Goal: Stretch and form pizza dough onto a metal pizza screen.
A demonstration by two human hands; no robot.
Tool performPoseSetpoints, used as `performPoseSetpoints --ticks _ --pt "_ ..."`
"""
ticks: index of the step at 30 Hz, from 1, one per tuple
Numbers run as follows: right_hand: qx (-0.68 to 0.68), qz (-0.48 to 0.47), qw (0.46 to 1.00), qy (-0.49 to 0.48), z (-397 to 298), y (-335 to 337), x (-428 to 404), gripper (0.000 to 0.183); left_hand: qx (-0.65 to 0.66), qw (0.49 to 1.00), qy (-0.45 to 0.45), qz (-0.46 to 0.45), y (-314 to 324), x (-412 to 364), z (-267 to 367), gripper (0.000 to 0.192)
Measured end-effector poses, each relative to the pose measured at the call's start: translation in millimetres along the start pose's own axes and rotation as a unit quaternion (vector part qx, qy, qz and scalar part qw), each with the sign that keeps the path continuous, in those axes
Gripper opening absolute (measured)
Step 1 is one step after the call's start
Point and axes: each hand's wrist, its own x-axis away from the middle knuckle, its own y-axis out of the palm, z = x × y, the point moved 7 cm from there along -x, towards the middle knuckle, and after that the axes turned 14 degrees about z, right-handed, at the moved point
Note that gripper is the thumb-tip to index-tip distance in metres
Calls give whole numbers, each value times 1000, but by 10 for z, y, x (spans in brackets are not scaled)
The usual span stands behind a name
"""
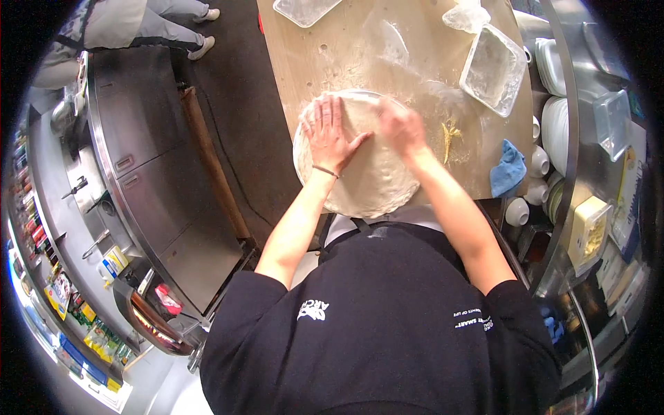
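Note:
A wide, flat round of pale dough [371, 174] lies at the near edge of the wooden worktable [298, 49]. At its far side a light curved rim [360, 94] shows, perhaps of a round pan under the dough. My left hand [329, 135] rests palm down on the dough's left part, thumb spread towards the middle. My right hand [402, 129] is at the dough's far right edge, fingers curled and blurred by motion. Whether those fingers pinch the dough is not clear. Loose flour [397, 46] dusts the wood beyond both hands.
Right of the dough are a yellow smear [450, 136], a blue cloth [507, 170] and a floury plastic tray [493, 72]. Another clear tray [306, 10] sits at the far edge. Stacked white plates [555, 132] fill the right-hand shelf. Steel cabinets [155, 129] stand left; a person's legs [174, 23] show beyond.

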Motion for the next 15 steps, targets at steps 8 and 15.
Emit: performPoseSetpoints --ticks 8,15 --pt "45 -50 990 -124 105 182 -402 36 41 991 -54 117 -298 -47 122 75" --pt "80 -59 983 -152 76 184 -401 32 148 987 -27 57 -71 -550 -74 40"
